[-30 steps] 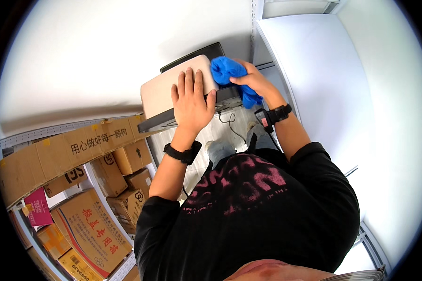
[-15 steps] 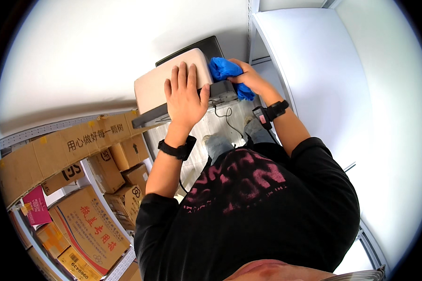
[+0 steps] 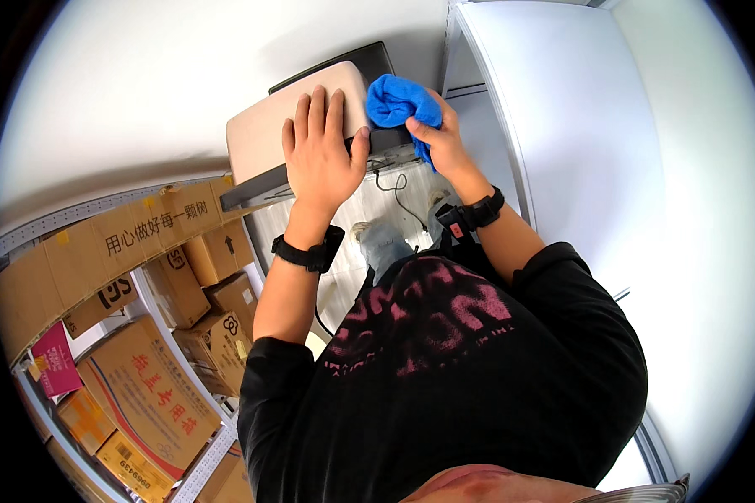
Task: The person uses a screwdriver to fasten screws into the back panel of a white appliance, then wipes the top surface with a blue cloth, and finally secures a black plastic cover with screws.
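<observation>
At upper centre of the frame sits a smooth beige box (image 3: 264, 138) with rounded edges on a dark ledge. My left hand (image 3: 320, 159) lies flat on its top, fingers spread and straight, gripping nothing. Just right of it, my right hand (image 3: 440, 142) is bent at the wrist, fingers closed round a bunched, fluffy blue cloth (image 3: 398, 101) against the box's right end.

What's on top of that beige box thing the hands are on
The left hand lies flat on the beige box; the right hand presses a blue cloth at its right end. The surface beneath both is hidden.
</observation>
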Demonstrator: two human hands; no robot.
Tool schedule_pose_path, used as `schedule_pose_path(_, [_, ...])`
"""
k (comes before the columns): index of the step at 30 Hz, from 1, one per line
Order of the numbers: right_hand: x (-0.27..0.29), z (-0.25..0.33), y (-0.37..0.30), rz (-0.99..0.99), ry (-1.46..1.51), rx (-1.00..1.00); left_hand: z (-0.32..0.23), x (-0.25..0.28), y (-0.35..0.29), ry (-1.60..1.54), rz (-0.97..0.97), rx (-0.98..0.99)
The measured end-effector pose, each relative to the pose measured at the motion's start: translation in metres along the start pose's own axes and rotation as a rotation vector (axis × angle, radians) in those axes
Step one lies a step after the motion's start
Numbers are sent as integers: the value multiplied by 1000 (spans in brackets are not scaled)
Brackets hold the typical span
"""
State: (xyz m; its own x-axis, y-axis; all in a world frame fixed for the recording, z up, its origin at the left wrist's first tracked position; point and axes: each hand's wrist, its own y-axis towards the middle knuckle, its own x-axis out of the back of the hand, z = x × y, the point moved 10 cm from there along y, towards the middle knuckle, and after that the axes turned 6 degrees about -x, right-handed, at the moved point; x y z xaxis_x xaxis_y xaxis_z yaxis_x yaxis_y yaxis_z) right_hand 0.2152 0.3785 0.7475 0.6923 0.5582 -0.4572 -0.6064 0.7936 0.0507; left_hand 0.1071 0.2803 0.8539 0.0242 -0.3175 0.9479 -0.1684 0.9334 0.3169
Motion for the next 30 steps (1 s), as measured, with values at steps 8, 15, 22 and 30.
schedule_pose_path(8, [46,-107,-4,-167,125,-214,3,1,-1,7,-11,3])
schedule_pose_path(15, [65,-139,-6,-223,60,-271,3,0,1,0,-19,-2])
schedule_pose_path(22, [30,-65,-5,-292,113,-299,5,-3,0,-21,-44,3])
schedule_pose_path(30, [5,-15,5,-159,86,-152,5,0,0,-14,-17,11])
